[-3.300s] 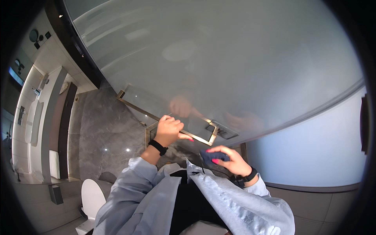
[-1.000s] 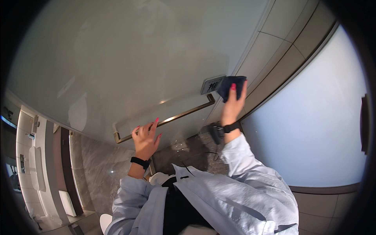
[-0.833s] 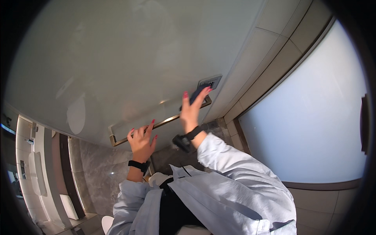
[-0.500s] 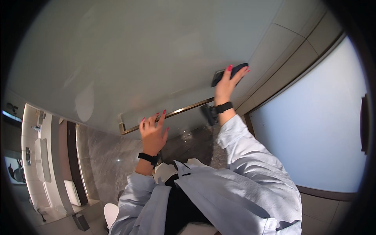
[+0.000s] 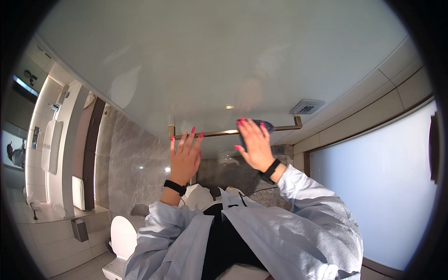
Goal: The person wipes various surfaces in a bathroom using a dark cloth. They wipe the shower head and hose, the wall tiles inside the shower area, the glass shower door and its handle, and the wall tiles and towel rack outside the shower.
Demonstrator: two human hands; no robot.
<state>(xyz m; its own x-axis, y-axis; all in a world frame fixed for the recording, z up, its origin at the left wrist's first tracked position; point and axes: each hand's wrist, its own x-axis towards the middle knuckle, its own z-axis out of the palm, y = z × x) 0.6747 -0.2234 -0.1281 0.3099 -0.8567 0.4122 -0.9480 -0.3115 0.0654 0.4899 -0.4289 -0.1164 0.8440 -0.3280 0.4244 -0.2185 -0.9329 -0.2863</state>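
My right hand (image 5: 255, 148) is raised with a dark blue cloth (image 5: 253, 125) pressed under its fingers against a pale glossy panel (image 5: 224, 60), right at a thin gold bar (image 5: 219, 134). My left hand (image 5: 185, 157) is held up beside it, fingers spread and empty, its fingertips just under the same bar. Both wrists carry black bands, and light grey jacket sleeves come up from the lower edge.
A square vent grille (image 5: 306, 107) sits to the right of the bar's end. A large frosted pane (image 5: 373, 186) fills the right side. Grey marble wall (image 5: 135, 168), a white toilet (image 5: 122, 235) and a white counter (image 5: 51, 144) lie at left.
My right hand with the cloth has dropped from beside the vent grille, leftward, to the gold bar. My left hand has stayed open near the bar. The view has tilted.
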